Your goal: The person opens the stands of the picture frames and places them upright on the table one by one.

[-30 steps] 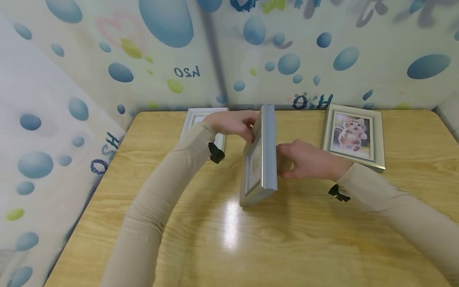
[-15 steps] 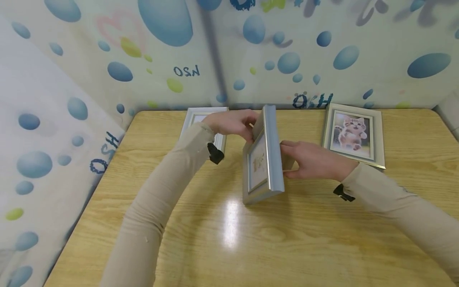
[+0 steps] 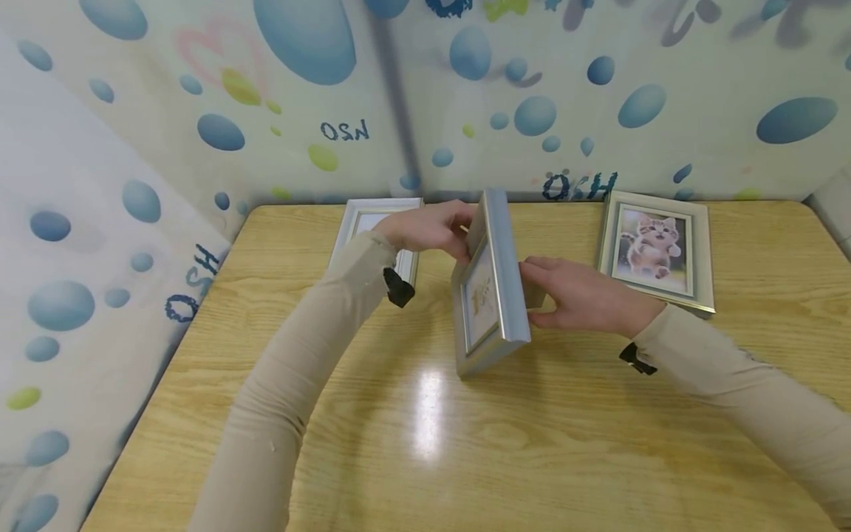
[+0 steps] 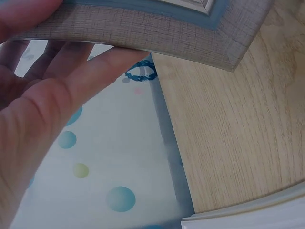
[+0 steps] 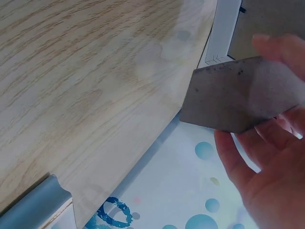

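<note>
A blue-grey picture frame [image 3: 510, 281] with a small plant-like picture stands upright and tilted over the middle of the table, its picture side turned left. My left hand [image 3: 432, 227] grips its far edge; in the left wrist view the thumb and fingers of that left hand [image 4: 52, 100] lie on both sides of the textured border [image 4: 157, 33]. Behind the frame, my right hand [image 3: 585, 297] pinches the stand. The right wrist view shows this stand as a flat brown-grey board [image 5: 233, 95], the fingers of the right hand [image 5: 276, 167] along its edges.
A white picture frame [image 3: 347, 227] lies at the back left, partly under my left forearm. Back right lies a cream frame with a kitten picture [image 3: 654, 251]. The wooden table [image 3: 532, 451] meets a wall [image 3: 399, 96] patterned with blue drops.
The picture frame has shifted slightly right and turned so more of its picture shows. My right hand has moved a little right with the stand. The left hand keeps its grip.
</note>
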`<state>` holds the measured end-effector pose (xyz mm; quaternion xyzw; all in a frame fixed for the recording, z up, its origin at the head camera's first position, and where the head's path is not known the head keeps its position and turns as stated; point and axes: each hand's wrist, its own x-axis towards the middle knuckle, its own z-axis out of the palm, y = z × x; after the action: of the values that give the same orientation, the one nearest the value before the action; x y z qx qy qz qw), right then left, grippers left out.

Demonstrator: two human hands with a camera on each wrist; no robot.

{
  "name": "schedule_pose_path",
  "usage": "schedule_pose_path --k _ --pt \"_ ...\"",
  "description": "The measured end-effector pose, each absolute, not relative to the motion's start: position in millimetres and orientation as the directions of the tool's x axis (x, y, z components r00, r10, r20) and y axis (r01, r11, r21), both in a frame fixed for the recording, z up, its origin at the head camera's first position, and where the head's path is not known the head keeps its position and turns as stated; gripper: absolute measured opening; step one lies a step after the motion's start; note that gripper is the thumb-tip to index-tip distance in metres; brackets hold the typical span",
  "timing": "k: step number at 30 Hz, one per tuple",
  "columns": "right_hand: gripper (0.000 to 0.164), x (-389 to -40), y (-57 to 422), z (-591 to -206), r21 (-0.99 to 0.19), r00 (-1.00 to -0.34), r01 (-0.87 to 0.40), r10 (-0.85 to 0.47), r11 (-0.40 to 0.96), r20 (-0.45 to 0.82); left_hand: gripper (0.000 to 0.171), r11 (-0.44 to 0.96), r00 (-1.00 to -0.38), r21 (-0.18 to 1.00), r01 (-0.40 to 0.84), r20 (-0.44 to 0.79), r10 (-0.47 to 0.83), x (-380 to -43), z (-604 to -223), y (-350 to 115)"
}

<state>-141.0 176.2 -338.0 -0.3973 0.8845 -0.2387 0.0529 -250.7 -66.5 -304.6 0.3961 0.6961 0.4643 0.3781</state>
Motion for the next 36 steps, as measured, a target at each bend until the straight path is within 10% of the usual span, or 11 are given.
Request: schedule_pose_path --k 36 --pt "0.068 -156.7 210.3 -331.3 -0.543 -0.833 -0.516 -0.536 0.663 0.138 0.043 0.178 -0.739 0.98 0.088 -0.055 0.672 -263.8 -312.4 -69.0"
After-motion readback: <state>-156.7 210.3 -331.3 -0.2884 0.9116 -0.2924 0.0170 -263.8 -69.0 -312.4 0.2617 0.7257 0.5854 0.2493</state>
